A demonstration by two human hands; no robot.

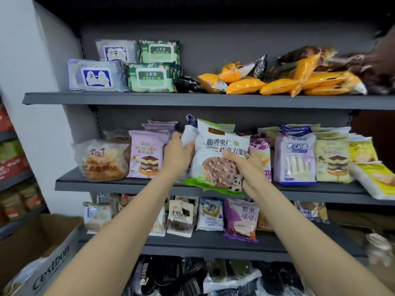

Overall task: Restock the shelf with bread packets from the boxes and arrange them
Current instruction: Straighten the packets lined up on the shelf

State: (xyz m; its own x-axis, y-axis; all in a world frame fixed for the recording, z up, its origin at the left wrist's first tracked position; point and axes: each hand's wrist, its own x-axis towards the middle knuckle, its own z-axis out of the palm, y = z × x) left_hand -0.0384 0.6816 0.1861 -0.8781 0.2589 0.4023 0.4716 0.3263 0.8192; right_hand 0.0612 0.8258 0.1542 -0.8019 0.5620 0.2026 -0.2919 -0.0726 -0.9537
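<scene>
Shelves look mostly stocked; left hand (178, 153) grips a white packet (189, 135), right hand (245, 165) clutches the chocolate bread packet (220, 154), not yet seated on the middle shelf (119, 185)

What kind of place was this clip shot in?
Most likely a small shop or its stockroom: dark metal shelving holds rows of packaged bread, wet-wipe packs sit on the top shelf, and an open cardboard box stands at lower left while both hands place a chocolate bread packet.

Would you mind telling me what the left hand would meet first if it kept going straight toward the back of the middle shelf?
The left hand grips a white packet and points up and inward. Straight on, it would probably first meet the stacked lilac cake packets just beyond its fingers, though depth is unclear.
</scene>
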